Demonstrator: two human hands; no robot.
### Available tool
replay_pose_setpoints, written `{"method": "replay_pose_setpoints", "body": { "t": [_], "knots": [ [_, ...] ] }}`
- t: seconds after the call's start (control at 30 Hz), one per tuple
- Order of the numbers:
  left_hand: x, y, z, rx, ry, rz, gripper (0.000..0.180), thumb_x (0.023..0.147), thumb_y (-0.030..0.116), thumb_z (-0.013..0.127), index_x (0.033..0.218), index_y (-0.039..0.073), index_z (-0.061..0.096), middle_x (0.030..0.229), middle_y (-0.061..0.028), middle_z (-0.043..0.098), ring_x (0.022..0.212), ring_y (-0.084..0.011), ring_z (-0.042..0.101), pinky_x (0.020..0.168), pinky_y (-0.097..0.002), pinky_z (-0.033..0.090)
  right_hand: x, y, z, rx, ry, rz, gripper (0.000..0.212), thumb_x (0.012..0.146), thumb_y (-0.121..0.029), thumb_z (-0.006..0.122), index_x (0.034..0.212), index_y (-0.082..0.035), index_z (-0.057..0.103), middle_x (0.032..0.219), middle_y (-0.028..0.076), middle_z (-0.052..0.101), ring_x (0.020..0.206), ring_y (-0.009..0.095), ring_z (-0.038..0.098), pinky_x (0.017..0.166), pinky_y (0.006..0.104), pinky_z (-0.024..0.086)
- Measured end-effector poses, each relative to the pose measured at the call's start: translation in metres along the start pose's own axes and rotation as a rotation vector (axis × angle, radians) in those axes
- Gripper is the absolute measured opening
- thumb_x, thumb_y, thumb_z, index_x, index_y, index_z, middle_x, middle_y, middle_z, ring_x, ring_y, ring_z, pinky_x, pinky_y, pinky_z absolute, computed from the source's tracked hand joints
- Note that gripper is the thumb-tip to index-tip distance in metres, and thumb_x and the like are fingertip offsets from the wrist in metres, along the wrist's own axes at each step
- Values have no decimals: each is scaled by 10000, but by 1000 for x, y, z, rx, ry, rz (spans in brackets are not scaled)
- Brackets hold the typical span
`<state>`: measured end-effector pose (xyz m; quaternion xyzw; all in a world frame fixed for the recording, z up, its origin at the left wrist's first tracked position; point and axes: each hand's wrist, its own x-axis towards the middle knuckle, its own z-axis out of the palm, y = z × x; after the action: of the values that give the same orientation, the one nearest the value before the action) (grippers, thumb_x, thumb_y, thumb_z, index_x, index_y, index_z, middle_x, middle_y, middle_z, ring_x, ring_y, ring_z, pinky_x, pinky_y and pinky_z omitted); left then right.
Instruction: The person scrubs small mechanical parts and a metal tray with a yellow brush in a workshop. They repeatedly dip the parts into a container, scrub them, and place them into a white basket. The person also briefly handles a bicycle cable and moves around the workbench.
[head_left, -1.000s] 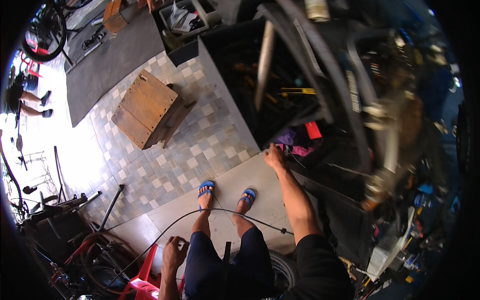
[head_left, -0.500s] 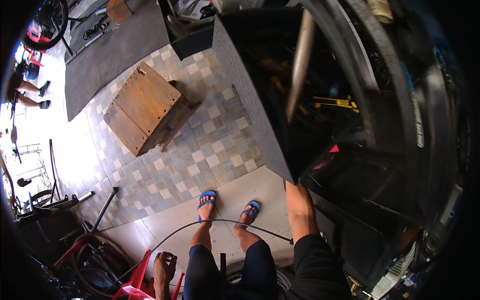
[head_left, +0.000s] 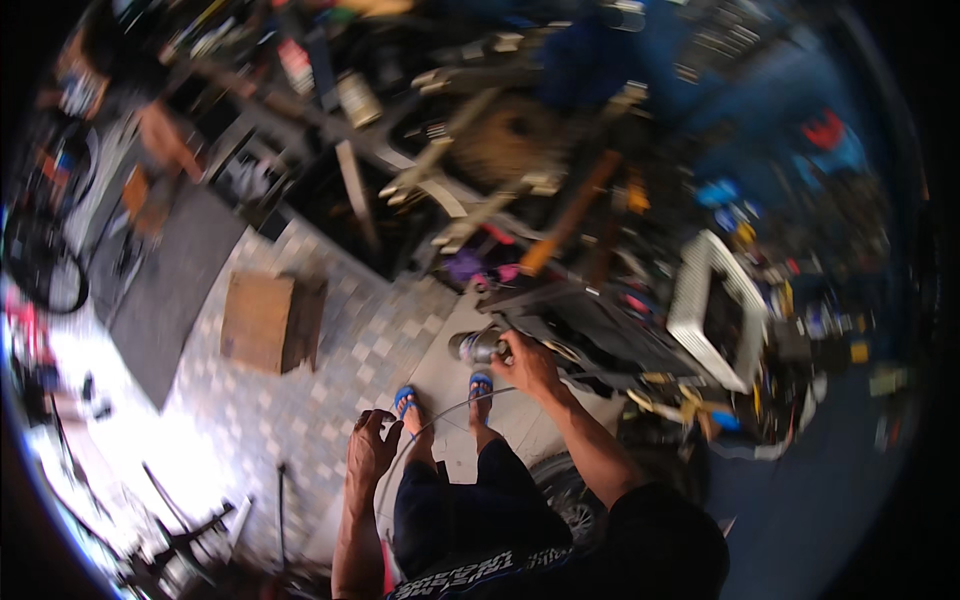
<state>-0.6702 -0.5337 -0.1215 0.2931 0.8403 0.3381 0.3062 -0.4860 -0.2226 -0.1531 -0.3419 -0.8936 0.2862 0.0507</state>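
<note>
My right hand (head_left: 528, 366) is closed around one end of a dark grey cylindrical can (head_left: 474, 346), held sideways above the pale floor strip. Blur hides what kind of can it is. To the left, my left hand (head_left: 372, 449) has its fingers curled, thumb near the index finger. Something small and light may be between them, but I cannot make it out. A thin grey cable (head_left: 463, 404) curves past my legs between the two arms.
A wooden box (head_left: 256, 322) stands on the tiled floor ahead left, beside a dark mat (head_left: 185, 285). Cluttered tools and parts fill the far and right side, with a white frame (head_left: 688, 300) among them. A wheel (head_left: 580, 515) lies near my right leg. Another person's arm (head_left: 168, 142) shows far left.
My right hand has come out from beside the dark open box and now holds the can. My left hand has risen forward. The view has swung to the right.
</note>
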Motion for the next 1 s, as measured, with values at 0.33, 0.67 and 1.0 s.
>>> {"method": "replay_pose_setpoints", "body": {
  "t": [0.33, 0.67, 1.0],
  "knots": [
    [-9, 98, 63, 107, -321, 510, 170, 915, 164, 795, 974, 28, 711, 921, -191, 721, 809, -356, 708, 737, -422, 577, -246, -40, -232, 186, 254, 272, 449, 841, -313, 818, 1184, -80, 648, 1015, 132, 725, 841, 321, 753, 740, 420, 604],
    [-110, 219, 226, 273, -569, 652, 259, 915, 253, 803, 1027, 30, 732, 1005, -196, 736, 940, -374, 727, 851, -451, 587, -438, 33, -417, -126, 640, 187, 377, 823, -247, 823, 1124, -72, 679, 962, 120, 708, 885, 335, 715, 785, 442, 571],
    [-141, 304, 289, 269, -607, 725, 251, 927, 240, 804, 1053, 34, 733, 1014, -183, 751, 863, -318, 724, 787, -432, 585, -513, 123, -519, -245, 906, 372, 408, 813, -200, 819, 1149, -11, 687, 949, 167, 712, 787, 324, 721, 714, 431, 572]
  ]
}}
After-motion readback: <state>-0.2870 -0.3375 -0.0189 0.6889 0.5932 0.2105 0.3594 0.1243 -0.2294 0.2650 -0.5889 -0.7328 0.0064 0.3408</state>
